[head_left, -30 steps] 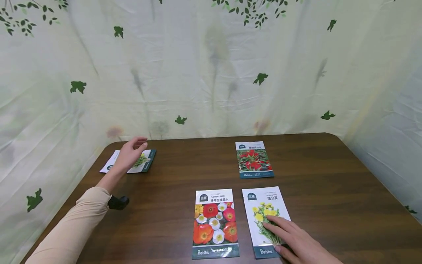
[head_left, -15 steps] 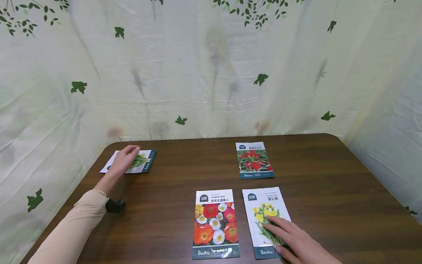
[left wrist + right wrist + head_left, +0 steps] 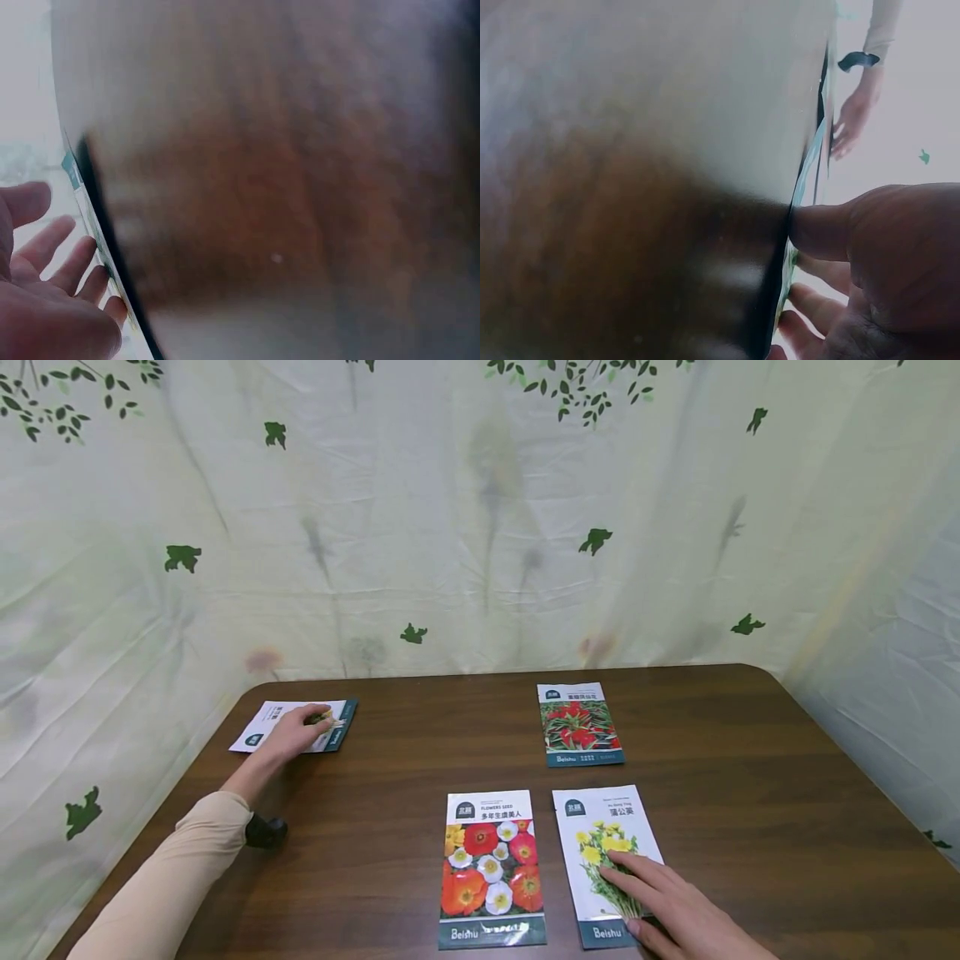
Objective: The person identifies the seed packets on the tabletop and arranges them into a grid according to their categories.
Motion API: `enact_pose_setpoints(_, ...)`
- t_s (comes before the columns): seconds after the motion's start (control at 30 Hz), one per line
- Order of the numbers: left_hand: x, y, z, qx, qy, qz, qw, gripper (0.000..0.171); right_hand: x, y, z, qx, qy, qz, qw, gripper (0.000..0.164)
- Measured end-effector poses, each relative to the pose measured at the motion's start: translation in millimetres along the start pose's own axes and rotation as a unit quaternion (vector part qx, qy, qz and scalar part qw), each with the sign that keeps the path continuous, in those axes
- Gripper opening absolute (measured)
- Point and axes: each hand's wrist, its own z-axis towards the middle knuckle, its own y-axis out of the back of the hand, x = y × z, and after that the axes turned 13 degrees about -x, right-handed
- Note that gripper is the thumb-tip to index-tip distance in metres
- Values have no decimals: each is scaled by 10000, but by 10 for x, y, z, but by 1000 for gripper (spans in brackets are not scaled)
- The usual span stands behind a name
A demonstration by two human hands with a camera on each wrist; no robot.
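My left hand [image 3: 296,731] lies over a white seed packet [image 3: 258,727] at the table's far left corner, fingers reaching toward its teal end. In the left wrist view, the fingers [image 3: 75,264] are loosely extended with their tips at the packet's surface, and the thumb is apart from them. My right hand [image 3: 675,902] rests on a dandelion seed packet [image 3: 600,802] near the front. Its fingers are spread over the picture of yellow flowers, and the thumb [image 3: 817,231] touches the packet near its lower edge. Part of that packet's lower right is hidden under the hand.
A poppy seed packet [image 3: 492,868] lies face up just left of the dandelion one. Farther back is a seed packet with red flowers [image 3: 579,727]. All lie on a brown wooden table [image 3: 420,735], with a leaf-patterned curtain [image 3: 480,527] behind it.
My left hand has come down onto the far left packet, its fingers shifting right and nearer over the flower picture. The right hand stays in place.
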Motion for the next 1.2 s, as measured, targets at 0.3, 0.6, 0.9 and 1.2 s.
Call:
enact_pose_setpoints(0.3,16,-42,-19,-1,-643,115,9979,40,-25,-20,-7,-67,42,-41,10000,57)
enact_pose_setpoints(0.6,5,-38,-33,98,-519,147,9985,39,-24,-20,-3,-1,-59,31,10000,57)
enact_pose_setpoints(0.9,25,-13,-11,247,-488,141,9984,39,-19,-16,0,27,-88,95,9999,57)
enact_pose_setpoints(1.2,27,10,16,374,-756,239,9962,38,-13,-16,-4,-6,-46,84,10000,57)
